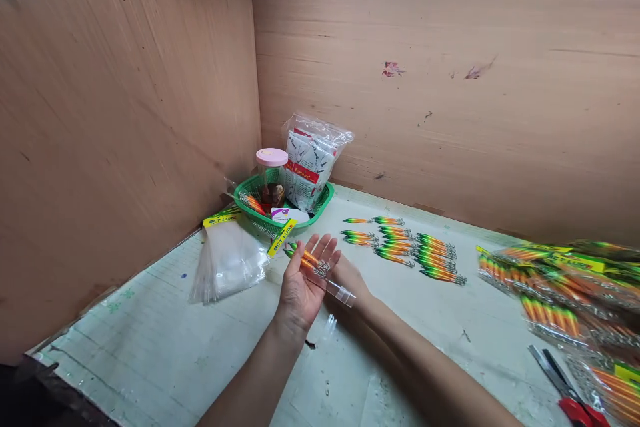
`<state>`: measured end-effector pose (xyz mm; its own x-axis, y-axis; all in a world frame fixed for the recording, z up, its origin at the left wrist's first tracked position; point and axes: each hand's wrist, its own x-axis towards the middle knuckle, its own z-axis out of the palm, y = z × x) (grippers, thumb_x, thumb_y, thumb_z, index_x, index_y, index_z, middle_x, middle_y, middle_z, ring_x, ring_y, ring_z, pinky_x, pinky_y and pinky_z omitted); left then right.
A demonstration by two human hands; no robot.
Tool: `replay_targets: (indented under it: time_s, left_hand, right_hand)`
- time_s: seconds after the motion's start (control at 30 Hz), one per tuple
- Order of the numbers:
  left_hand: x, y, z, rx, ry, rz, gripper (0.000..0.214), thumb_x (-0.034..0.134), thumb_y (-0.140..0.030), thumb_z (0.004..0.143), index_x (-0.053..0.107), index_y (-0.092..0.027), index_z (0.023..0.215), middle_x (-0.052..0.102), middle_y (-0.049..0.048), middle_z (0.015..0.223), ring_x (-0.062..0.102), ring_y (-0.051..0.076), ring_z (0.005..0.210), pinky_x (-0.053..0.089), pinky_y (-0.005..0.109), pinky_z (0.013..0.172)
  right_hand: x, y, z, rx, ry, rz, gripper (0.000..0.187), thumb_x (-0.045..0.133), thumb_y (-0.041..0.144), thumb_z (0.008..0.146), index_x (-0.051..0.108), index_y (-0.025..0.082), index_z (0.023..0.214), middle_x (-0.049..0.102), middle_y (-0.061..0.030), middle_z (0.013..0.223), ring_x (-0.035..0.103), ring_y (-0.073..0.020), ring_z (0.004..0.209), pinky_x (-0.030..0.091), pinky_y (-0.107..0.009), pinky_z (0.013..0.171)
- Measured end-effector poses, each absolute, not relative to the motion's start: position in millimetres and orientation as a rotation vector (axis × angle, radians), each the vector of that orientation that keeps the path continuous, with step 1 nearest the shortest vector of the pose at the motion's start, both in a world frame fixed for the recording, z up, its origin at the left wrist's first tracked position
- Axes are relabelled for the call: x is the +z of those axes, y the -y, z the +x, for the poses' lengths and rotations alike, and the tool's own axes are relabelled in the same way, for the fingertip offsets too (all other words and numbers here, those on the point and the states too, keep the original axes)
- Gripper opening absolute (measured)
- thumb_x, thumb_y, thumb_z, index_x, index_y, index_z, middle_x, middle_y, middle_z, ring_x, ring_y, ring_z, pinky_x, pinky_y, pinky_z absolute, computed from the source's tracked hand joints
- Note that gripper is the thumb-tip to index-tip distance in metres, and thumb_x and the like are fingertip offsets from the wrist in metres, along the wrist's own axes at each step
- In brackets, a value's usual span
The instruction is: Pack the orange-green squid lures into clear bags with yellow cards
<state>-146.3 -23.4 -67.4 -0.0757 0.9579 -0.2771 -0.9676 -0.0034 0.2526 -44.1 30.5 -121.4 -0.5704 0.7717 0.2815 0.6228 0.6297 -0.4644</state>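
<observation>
My left hand is raised palm up, fingers spread, under a narrow clear packet with a yellow header card and orange-green lures inside. My right hand sits just behind it, mostly hidden by the packet and the left hand; it seems to hold the packet's lower clear end. A pile of empty clear bags with yellow headers lies to the left of my hands. Several loose orange-green lures lie in rows to the right on the table.
A green basket in the corner holds a pink-lidded jar and a bag of white packets. Filled lure packets are heaped at the right. Red-handled scissors lie at the lower right. Plywood walls close off the left and back.
</observation>
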Motion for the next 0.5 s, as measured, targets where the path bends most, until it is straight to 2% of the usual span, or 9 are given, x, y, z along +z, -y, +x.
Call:
replay_targets:
  time_s: [0.07,0.17,0.3,0.4,0.5]
  left_hand:
    - [-67.1,24.3,-145.1,1.569,-0.431,-0.031,0.031,0.046,-0.027,0.090,0.057,-0.006,0.110,0.067,0.0167,0.107,0.064,0.025,0.101,0.052,0.040,0.089]
    - [-66.1,25.9,-143.3,1.529,-0.463,-0.032,0.030,0.046,-0.027,0.090,0.058,-0.008,0.109,0.068,0.0138,0.104,0.065,0.024,0.097,0.053,0.037,0.085]
    - [-63.9,30.4,-137.7,1.427,-0.528,-0.011,0.028,0.049,-0.028,0.088,0.060,-0.010,0.106,0.067,0.0124,0.109,0.066,0.025,0.096,0.054,0.036,0.082]
    - [-64.4,35.5,-130.5,1.335,-0.532,0.017,0.028,0.050,-0.029,0.087,0.061,-0.010,0.104,0.066,0.0131,0.111,0.065,0.026,0.097,0.054,0.038,0.083]
    - [-67.2,41.0,-122.6,1.249,-0.537,0.047,0.029,0.053,-0.030,0.086,0.062,-0.009,0.103,0.065,0.0143,0.112,0.065,0.027,0.097,0.053,0.039,0.084]
  right_hand:
    - [-110.0,-22.6,-24.6,0.455,2.353,-1.094,0.016,0.056,0.021,0.081,0.059,0.018,0.096,0.058,-0.0058,0.092,0.055,-0.0169,0.082,0.047,-0.028,0.068]
    - [-78.2,-0.9,21.7,0.486,2.297,-1.049,0.012,0.050,0.022,0.083,0.057,0.019,0.093,0.056,-0.0036,0.083,0.054,-0.0148,0.074,0.047,-0.027,0.065]
    - [-17.4,40.9,85.4,0.572,2.316,-0.878,0.021,0.053,0.021,0.085,0.054,0.026,0.105,0.058,-0.0040,0.091,0.056,-0.0171,0.086,0.049,-0.030,0.074]
    - [17.8,67.0,104.1,0.631,2.554,-0.788,0.025,0.059,0.018,0.080,0.056,0.028,0.102,0.057,-0.0037,0.088,0.057,-0.0172,0.084,0.052,-0.029,0.073]
    - [28.2,78.3,99.3,0.603,2.778,-0.801,0.022,0.060,0.018,0.080,0.058,0.029,0.099,0.056,-0.0051,0.092,0.057,-0.0180,0.088,0.053,-0.031,0.077]
